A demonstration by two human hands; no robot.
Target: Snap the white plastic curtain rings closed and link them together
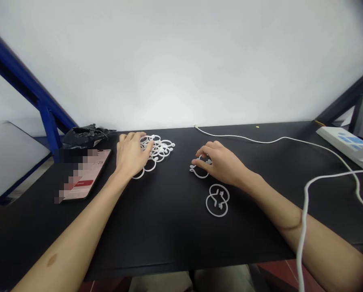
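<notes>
My left hand (133, 153) rests palm down with its fingers stretched out at the left side of a heap of thin white plastic rings (161, 151). Part of the heap is hidden under that hand. On the right, my right hand (219, 160) has its thumb and fingers curled around another white plastic ring (200, 175), which has small rounded tabs and lies low at the table surface. Closer to me, a pair of overlapping white rings (217, 215) with small inner prongs lies flat on the black table (169, 227).
A phone (87, 178) lies left of my left hand, with a crumpled black plastic bag (84, 136) behind it. A white cable (245, 139) crosses the back and loops over my right forearm. A white box (345, 142) sits far right. Blue frame bars (48, 117) flank the table.
</notes>
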